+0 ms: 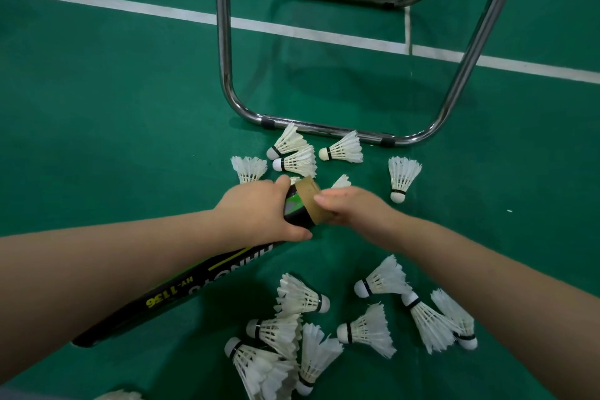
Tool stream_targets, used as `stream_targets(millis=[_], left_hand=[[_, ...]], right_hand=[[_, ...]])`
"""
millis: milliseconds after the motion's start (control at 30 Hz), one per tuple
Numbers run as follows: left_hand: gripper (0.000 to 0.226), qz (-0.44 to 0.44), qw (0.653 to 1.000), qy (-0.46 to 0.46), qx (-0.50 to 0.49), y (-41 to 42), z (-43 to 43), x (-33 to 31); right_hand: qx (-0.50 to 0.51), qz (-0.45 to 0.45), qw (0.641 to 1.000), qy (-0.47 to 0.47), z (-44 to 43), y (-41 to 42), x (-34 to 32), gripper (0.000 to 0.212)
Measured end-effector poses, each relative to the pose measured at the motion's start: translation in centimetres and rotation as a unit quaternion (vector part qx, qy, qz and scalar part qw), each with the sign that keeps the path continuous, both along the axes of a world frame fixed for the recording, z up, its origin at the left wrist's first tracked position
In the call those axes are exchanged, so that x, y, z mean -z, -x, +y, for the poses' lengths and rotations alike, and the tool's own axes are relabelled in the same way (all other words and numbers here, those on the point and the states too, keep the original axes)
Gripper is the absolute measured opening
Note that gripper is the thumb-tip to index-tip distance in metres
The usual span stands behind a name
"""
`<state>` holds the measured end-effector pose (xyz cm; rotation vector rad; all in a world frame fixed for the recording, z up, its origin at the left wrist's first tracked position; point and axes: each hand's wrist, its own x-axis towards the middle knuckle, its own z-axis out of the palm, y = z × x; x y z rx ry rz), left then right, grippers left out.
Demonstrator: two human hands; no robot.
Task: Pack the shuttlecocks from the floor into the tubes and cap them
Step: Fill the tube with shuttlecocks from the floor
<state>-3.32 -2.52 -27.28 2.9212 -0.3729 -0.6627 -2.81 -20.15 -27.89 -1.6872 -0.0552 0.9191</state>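
Black with yellow lettering and a thin green stripe, the tube [181,282] slants from the lower left, under the left forearm, up to the middle of the view. The number 1136 reads upside down along its side. Whether its near end rests on the green floor [113,114] I cannot tell.

The left hand [256,214] is clenched round the tube just short of its far end, with the thumb underneath and the fingers wrapped over the top. A patch of green and grey print shows between this hand and the end.

On that far end sits a brown cap [310,201], plain and cardboard-coloured, tilted up and away. The right hand [350,204] grasps the cap from the right. Its thumb lies flat across the brown side; its fingers curl behind, out of sight.

Beyond the hands, the far shuttlecocks [297,161] lie loose on the floor, with white feather skirts and pale round heads ringed by a black band. Two of them touch, and one stands apart to the right with its head toward the camera.

Beneath the right forearm, the near shuttlecocks [368,330] are scattered, several overlapping at the bottom edge.

A chrome frame [324,128] of bent tubing stands just behind the far group. A white line [130,6] crosses the floor farther back.
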Motion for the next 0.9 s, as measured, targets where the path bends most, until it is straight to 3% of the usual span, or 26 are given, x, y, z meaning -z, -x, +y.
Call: stream_targets(millis=[267,333,433,567,633,733,833,900], left_hand=[[0.065,0.017,0.997,-0.023,0.074,1.7,-0.8,0.7],[0.064,0.020,0.997,-0.021,0.068,1.9,-0.9,1.0],[0.065,0.014,0.998,-0.028,0.058,1.4,-1.1,1.2],[0.066,0.030,0.998,-0.034,0.044,1.1,-0.4,1.5],[0.065,0.039,0.998,-0.036,0.036,1.1,0.1,1.7],[0.064,0.043,0.998,-0.039,0.035,0.9,0.3,1.9],[0.064,0.045,0.998,-0.039,0.036,0.8,0.4,2.1],[0.064,0.046,0.998,-0.039,0.034,0.8,0.5,2.1]], right_hand=[[-0.113,0.150,0.981,-0.043,0.1,1.3,1.7,0.032],[-0.074,0.135,0.988,-0.035,0.3,1.5,2.3,0.030],[0.083,0.066,0.994,-0.015,0.4,1.1,2.4,0.021],[0.235,-0.016,0.966,0.107,-1.3,-1.0,2.5,0.024],[0.235,-0.072,0.949,0.196,-2.3,-1.9,3.5,0.020],[0.177,-0.125,0.924,0.315,-2.9,-2.5,5.5,0.040],[0.115,-0.135,0.913,0.368,-2.6,-2.3,6.8,0.057],[0.100,-0.115,0.918,0.367,-2.2,-2.1,7.1,0.056]])
